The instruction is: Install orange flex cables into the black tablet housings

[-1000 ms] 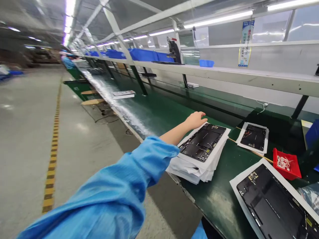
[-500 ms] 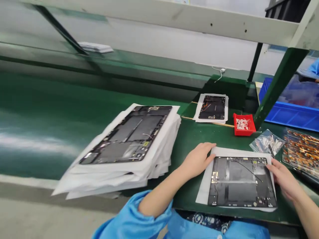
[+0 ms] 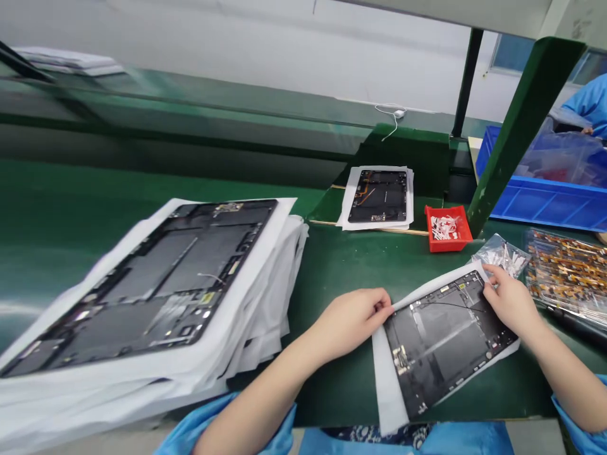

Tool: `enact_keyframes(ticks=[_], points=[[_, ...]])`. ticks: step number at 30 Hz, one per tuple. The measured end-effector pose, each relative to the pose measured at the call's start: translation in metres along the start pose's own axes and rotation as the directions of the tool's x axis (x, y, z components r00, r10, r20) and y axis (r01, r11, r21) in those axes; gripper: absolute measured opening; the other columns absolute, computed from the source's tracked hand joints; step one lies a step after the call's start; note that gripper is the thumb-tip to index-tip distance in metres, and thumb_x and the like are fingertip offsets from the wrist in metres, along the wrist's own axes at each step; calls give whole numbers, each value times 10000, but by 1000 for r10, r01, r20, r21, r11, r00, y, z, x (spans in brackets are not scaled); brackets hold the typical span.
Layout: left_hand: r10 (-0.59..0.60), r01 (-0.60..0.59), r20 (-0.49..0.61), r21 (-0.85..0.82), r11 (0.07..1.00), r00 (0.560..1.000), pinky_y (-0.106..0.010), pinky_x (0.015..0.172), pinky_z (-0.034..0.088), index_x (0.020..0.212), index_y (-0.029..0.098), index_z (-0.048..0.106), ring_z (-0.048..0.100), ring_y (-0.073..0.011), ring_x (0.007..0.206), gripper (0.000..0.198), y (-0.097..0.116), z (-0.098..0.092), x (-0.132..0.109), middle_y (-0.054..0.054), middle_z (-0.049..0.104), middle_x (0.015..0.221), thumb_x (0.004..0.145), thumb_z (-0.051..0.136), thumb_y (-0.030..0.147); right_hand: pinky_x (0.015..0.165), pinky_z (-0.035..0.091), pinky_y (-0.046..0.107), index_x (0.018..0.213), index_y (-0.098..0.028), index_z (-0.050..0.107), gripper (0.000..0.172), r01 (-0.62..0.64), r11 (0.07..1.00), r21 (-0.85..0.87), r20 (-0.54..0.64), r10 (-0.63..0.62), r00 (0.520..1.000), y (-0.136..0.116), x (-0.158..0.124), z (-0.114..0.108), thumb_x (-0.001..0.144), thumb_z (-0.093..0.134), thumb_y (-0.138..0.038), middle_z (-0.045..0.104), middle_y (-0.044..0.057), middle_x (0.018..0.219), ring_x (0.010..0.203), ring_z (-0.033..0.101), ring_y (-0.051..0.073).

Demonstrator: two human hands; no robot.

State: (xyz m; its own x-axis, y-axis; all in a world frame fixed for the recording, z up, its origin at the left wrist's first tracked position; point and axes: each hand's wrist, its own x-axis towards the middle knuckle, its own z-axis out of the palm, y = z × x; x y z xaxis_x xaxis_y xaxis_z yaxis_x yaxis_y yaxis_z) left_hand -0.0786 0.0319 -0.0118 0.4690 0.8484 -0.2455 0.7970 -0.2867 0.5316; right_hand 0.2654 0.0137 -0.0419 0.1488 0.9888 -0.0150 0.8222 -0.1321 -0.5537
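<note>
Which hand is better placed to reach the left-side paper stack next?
Left, probably. The left hand is nearer the paper stack; the right hand is at the black panel's opposite side. Both hands are occupied, though.

From here I see a red tray (image 3: 450, 247) of small white pieces (image 3: 444, 227) just beside the foot of a green post (image 3: 521, 129). Behind the post I make out a blue bin (image 3: 554, 205) holding clear plastic (image 3: 569, 155), a co-worker's blue sleeve (image 3: 590, 101) beyond it. A white cord (image 3: 398, 114) lies near the wall (image 3: 265, 44).
</note>
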Motion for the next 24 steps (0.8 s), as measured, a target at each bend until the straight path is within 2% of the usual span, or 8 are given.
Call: enact_keyframes(ticks=[3, 5, 8, 10, 13, 16, 21, 24], points=[[-32, 38, 160, -31, 999, 987, -270, 617, 399, 847, 241, 645, 649, -185, 719, 259, 5, -7, -11, 19, 711, 770, 945, 487, 422, 658, 443, 304, 1291, -293, 636, 431, 52, 989, -136, -67, -62, 996, -8, 3, 10, 871, 542, -270, 765, 30, 1050, 769, 693, 217], [-49, 56, 196, -27, 998, 979, -269, 619, 400, 929, 249, 649, 660, -189, 731, 244, 7, -10, -11, 23, 723, 791, 939, 490, 433, 684, 461, 310, 1294, -286, 635, 410, 79, 977, -199, -105, -101, 989, -11, 0, 16, 898, 527, -287, 752, 43, 1140, 854, 703, 231], [-85, 84, 63, 19, 996, 994, -279, 660, 427, 1100, 253, 634, 682, -205, 806, 272, 13, -9, 3, 8, 741, 872, 941, 488, 420, 740, 470, 321, 1261, -252, 656, 367, 109, 958, -264, -153, -153, 976, -12, -6, 18, 935, 498, -311, 741, 61, 1157, 956, 696, 247], [-42, 44, -37, 48, 998, 998, -285, 716, 452, 1128, 253, 636, 684, -215, 888, 273, 20, -5, 19, -7, 744, 938, 947, 494, 399, 775, 464, 319, 1162, -230, 701, 316, 132, 945, -300, -176, -190, 966, -11, -10, 17, 954, 481, -321, 754, 68, 1092, 987, 691, 248], [70, -69, -6, 74, 995, 998, -289, 731, 450, 1073, 265, 667, 677, -225, 937, 208, 31, 2, 43, -5, 743, 992, 928, 546, 352, 716, 451, 297, 1009, -227, 731, 257, 149, 932, -331, -169, -215, 962, -9, -13, 15, 950, 497, -314, 771, 51, 983, 899, 708, 222], [115, -116, 34, 42, 992, 993, -280, 689, 425, 996, 271, 689, 674, -206, 870, 151, 33, 9, 55, 10, 742, 955, 914, 568, 305, 641, 439, 288, 992, -243, 727, 214, 134, 932, -336, -140, -191, 972, -7, -14, 14, 929, 532, -301, 774, 20, 941, 790, 713, 197], [28, -24, 42, -87, 996, 999, -265, 617, 393, 964, 257, 701, 633, -167, 702, 146, 20, 14, 54, 28, 707, 790, 889, 600, 333, 643, 450, 286, 940, -251, 746, 217, 120, 937, -329, -98, -161, 982, -10, -14, 13, 919, 537, -304, 771, 12, 912, 780, 716, 191], [-8, 14, 41, -135, 991, 999, -258, 601, 383, 982, 259, 694, 608, -155, 650, 165, 16, 14, 52, 45, 676, 729, 878, 596, 341, 658, 468, 279, 931, -238, 765, 245, 128, 954, -270, -140, -170, 975, -14, -16, 10, 899, 529, -297, 761, 16, 835, 740, 708, 182]])
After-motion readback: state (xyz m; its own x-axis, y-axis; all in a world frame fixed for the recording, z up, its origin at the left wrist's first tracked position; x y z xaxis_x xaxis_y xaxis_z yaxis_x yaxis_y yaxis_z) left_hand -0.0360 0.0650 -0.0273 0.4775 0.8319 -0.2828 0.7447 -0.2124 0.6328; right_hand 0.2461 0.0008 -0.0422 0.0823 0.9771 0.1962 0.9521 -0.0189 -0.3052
